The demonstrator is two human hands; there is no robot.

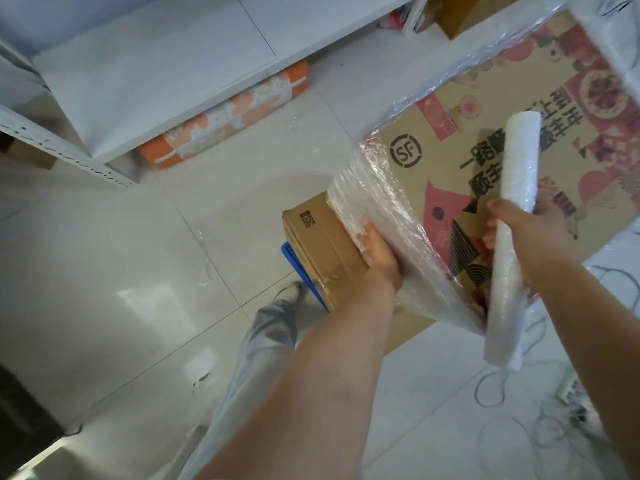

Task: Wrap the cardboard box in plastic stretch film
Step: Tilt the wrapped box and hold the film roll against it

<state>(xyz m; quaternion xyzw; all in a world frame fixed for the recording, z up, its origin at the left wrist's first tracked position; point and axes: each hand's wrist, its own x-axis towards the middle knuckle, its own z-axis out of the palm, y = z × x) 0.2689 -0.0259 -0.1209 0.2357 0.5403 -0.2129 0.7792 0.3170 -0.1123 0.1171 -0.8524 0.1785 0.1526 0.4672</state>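
Note:
A large printed cardboard box [491, 109] with pink patterns and an SF logo fills the upper right. Clear stretch film [377, 202] covers its near left end and runs along its far edge. My left hand [379, 256] presses flat on the film at the box's lower left side. In my right hand [533, 237] is the white stretch film roll [512, 233], held upright over the box's top face. A sheet of film spans from the roll's lower end to the box corner.
A smaller plain cardboard box [311, 244] sits under the big one on something blue [294, 265]. White metal shelving [104, 98] stands at the upper left with an orange patterned package [225, 116] beneath. Cables [512, 386] lie on the tiled floor at the right. My leg and shoe [277, 306] are below.

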